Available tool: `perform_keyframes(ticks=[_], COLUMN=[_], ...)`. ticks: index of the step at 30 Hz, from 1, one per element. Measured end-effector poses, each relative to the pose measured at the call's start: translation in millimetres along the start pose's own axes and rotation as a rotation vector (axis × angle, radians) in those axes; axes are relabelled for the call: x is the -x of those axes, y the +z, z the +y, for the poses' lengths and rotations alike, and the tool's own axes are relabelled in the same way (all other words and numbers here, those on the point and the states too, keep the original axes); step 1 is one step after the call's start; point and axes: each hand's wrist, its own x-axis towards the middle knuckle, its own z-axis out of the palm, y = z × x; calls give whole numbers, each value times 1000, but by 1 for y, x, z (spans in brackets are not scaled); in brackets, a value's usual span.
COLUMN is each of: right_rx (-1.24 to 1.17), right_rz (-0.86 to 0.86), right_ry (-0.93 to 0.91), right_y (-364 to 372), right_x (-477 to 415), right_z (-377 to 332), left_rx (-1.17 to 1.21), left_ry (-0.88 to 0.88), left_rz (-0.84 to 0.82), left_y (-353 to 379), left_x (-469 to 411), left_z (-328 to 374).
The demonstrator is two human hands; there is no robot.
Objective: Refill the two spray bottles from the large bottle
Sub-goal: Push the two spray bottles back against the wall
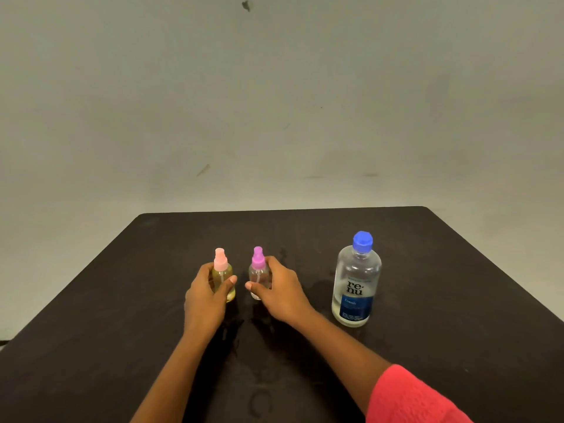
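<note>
While our left hand point(204, 296) gripped the yellow bottle point(225, 276) and our right hand point(280, 288) the clear bottle point(258, 274), we reckoned both needed holding upright for uncapping.

Gap between pink-capped spray bottle point(224, 282) and purple-capped spray bottle point(258, 276): narrow, thumbs of left hand point(204, 296) and right hand point(280, 290) nearly meet there.
Right hand to large bottle point(356, 282): open table point(427, 270) surface, passable.
Behind bottles: open tabletop.
</note>
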Motion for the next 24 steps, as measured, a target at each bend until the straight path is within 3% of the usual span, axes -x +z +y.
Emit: perform_keyframes(ticks=[18,24], right_rx=[89,46], right_rz=[179,93], right_ry=[22,25], right_y=[-7,-7], right_x=[52,59], right_z=[3,7], left_rx=[52,64], left_ry=[82,17], left_rz=[-152,-151], left_y=[5,5], left_x=[43,47], left_z=[2,-4])
